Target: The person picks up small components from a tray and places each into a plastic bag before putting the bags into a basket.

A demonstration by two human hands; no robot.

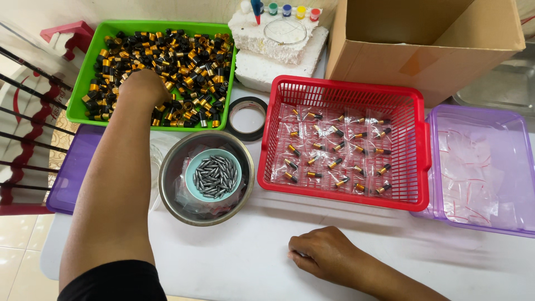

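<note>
My left hand (143, 86) reaches into the green tray (83, 89), its fingers buried among several black and gold small cylindrical parts (184, 61); whether it grips one is hidden. My right hand (323, 252) rests as a closed fist on the white table near the front edge; I see nothing in it. Between them stands a steel bowl (167, 184) holding a small teal dish (191, 167) of grey metal pins (214, 175). The red basket (340, 88) to the right holds several small clear bags, each with a black and gold part.
A purple bin (518, 178) with empty clear bags sits at the right. A cardboard box (423, 44) stands behind it. A tape roll (247, 117) lies between tray and basket. White foam blocks (273, 56) with small paint pots are at the back. A purple lid (69, 173) lies left.
</note>
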